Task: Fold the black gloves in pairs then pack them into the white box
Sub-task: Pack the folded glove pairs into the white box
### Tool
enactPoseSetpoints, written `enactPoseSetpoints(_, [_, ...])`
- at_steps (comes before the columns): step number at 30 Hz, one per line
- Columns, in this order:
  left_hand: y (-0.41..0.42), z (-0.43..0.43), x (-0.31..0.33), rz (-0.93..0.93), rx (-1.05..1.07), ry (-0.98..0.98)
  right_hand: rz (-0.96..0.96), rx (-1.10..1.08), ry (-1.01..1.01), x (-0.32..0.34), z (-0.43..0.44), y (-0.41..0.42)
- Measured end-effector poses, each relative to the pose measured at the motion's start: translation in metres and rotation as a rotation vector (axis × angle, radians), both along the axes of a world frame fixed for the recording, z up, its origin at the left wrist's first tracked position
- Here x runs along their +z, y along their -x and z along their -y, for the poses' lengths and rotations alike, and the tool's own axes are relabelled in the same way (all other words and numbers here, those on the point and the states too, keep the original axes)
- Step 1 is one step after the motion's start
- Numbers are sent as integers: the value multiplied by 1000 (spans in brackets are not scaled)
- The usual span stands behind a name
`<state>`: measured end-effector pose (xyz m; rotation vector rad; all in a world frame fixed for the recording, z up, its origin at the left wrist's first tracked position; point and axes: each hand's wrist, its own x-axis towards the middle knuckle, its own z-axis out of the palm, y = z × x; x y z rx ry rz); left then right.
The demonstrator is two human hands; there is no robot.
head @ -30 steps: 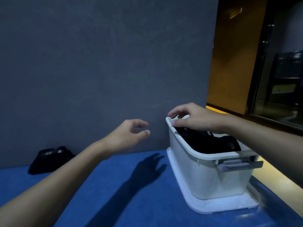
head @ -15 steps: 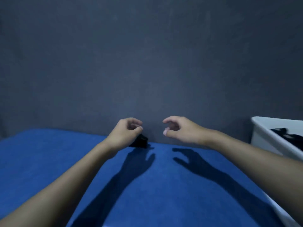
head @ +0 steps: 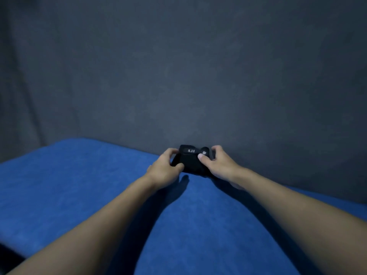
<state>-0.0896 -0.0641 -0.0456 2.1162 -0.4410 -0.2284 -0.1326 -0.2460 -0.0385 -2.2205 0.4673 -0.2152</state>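
Observation:
A bundle of black gloves [head: 191, 159] with a small "5.11" label lies on the blue cloth at the foot of the grey wall. My left hand [head: 164, 169] grips the bundle's left side, fingers over the top and thumb on the near face. My right hand [head: 218, 165] holds its right side, the thumb pressed on top next to the label and the fingers curled behind. The white box is out of view.
The blue cloth surface [head: 79, 195] stretches wide to the left and towards me. A dark grey wall [head: 178, 76] rises directly behind the gloves. My forearms cast shadows on the cloth between them.
The view swung left and the white box left the frame. Both hands reached forward from mid-air and closed on the black gloves by the wall.

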Motion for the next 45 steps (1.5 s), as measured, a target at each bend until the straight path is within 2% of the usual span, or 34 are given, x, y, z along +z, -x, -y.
enactPoseSetpoints(5, [-1, 4, 2, -26, -5, 29, 37, -48, -1, -10, -1, -13])
enactPoseSetpoints(11, [2, 7, 0, -38, -12, 37, 151, -1, -179, -4, 1, 3])
enactPoseSetpoints(17, [17, 18, 6, -28, -39, 156, 276, 12, -192, 13, 9, 39])
enactPoseSetpoints(23, [46, 39, 38, -90, -140, 376, 418, -33, -195, 52, 26, 93])
enactPoseSetpoints(29, [97, 80, 75, -264, -265, 744, 524, -47, -157, 88, 46, 160])
enactPoseSetpoints(33, [133, 113, 99, -226, -346, 862, 565, -87, -108, 106, 59, 209])
enactPoseSetpoints(41, [193, 195, 169, -85, -598, 781, 644, -233, -66, 138, 110, 323])
enactPoseSetpoints(45, [225, 247, 192, -112, -715, 728, 648, -398, 90, 139, 140, 386])
